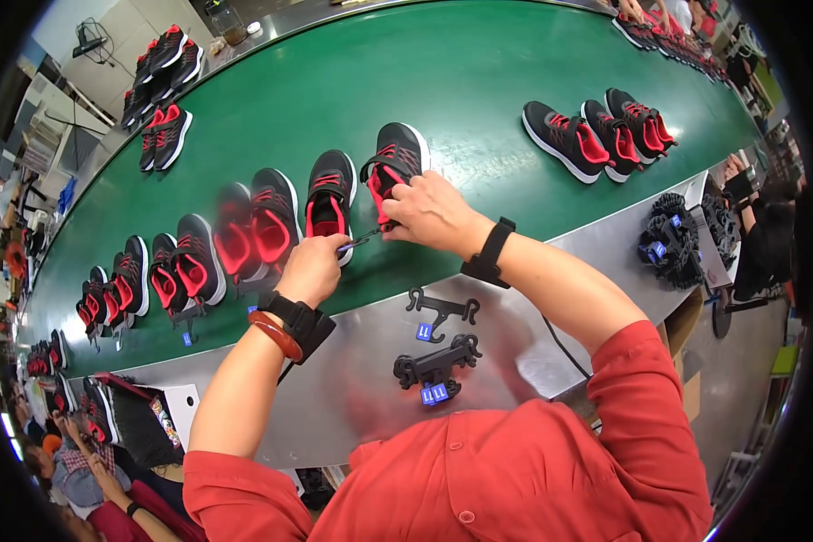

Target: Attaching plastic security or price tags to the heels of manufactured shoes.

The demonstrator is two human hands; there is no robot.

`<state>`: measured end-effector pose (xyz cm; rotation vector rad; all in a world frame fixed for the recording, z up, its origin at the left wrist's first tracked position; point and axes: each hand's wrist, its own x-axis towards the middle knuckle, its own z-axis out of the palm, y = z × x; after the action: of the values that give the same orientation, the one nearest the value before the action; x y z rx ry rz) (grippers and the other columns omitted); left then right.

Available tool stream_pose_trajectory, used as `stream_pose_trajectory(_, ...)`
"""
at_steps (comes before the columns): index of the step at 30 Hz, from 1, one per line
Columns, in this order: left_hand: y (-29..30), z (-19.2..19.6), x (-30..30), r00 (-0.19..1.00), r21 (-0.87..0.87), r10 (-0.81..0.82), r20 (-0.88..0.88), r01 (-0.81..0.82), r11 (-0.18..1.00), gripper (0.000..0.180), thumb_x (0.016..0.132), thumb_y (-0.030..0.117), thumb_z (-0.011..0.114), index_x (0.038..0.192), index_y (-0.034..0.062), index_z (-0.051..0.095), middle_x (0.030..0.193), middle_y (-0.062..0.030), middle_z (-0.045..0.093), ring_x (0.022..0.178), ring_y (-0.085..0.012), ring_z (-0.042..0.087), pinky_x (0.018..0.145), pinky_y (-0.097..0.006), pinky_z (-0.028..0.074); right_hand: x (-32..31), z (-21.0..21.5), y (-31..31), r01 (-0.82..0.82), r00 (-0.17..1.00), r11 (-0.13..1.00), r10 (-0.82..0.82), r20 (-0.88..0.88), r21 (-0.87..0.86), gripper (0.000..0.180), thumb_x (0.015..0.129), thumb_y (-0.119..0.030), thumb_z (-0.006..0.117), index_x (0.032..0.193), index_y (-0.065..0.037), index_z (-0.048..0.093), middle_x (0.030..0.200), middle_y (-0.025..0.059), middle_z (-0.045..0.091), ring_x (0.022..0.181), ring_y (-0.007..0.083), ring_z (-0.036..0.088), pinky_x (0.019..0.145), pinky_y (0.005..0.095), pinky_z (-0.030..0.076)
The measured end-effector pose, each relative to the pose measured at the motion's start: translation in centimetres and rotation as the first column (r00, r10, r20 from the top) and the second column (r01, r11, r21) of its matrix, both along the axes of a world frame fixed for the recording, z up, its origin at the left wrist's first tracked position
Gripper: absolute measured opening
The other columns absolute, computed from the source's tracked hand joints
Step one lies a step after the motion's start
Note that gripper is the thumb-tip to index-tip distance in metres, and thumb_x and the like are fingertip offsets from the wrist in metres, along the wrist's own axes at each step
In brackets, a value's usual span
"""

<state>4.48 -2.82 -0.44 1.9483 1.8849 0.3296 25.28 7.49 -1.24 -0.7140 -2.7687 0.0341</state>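
Observation:
My right hand (pixel 432 212) is closed on the heel of a black sneaker (pixel 397 154) with red lining and white sole, its toe pointing away from me. My left hand (pixel 312 268) pinches a black plastic shoe hanger (pixel 363 240) with a bit of blue on it; the hanger spans the gap between my hands, and its far end meets the shoe's heel by my right fingers. Just beyond my left hand stands a matching sneaker (pixel 331 185), its heel partly hidden. More shoe hangers (pixel 438 361) with blue tags lie on the metal ledge before me.
A green conveyor belt (pixel 461 72) carries a row of sneakers (pixel 194 257) leftward and three sneakers (pixel 596 135) at right. Bundled black hangers (pixel 668 239) sit right on the metal ledge (pixel 524 361). Other people's arms (pixel 108 479) work at lower left.

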Motion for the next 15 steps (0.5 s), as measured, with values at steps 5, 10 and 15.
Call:
stream_pose_trajectory(5, 0.2, 0.3, 0.1, 0.941, 0.14, -0.144, 0.308, 0.105, 0.985, 0.026, 0.081, -0.007, 0.053, 0.104, 0.0001, 0.062, 0.095, -0.0165, 0.059, 0.081, -0.0345, 0.06, 0.074, -0.034, 0.048, -0.3, -0.2, 0.4, 0.06, 0.991, 0.993, -0.071, -0.112, -0.101, 0.022, 0.07, -0.024, 0.071, 0.08, -0.01, 0.058, 0.078, 0.0104, 0.057, 0.078, 0.0305, 0.059, 0.066, 0.0443, 0.045)
stream_pose_trajectory(10, 0.5, -2.2, -0.3, 0.972, 0.278, -0.212, 0.102, 0.177, 0.944, 0.029, 0.078, -0.002, 0.055, 0.105, 0.0037, 0.062, 0.107, -0.021, 0.052, 0.096, -0.0412, 0.056, 0.083, -0.043, 0.046, -0.8, -3.9, 1.0, -0.039, 0.972, 0.958, -0.03, -0.233, -0.283, 0.03, 0.071, -0.011, 0.065, 0.1, -0.007, 0.059, 0.105, 0.0136, 0.058, 0.09, 0.0363, 0.058, 0.077, 0.0442, 0.048)
stream_pose_trajectory(15, 0.8, -1.5, -0.7, 0.992, -0.004, -0.102, -0.068, 0.102, 0.995, 0.025, 0.076, -0.003, 0.055, 0.099, 0.0049, 0.061, 0.102, -0.0204, 0.049, 0.091, -0.043, 0.056, 0.076, -0.048, 0.047, 3.1, -1.6, 1.0, 0.057, 0.909, 0.97, -0.148, -0.39, -0.236, 0.045, 0.073, -0.004, 0.062, 0.117, -0.01, 0.054, 0.121, 0.0174, 0.051, 0.105, 0.0361, 0.054, 0.089, 0.0448, 0.046)
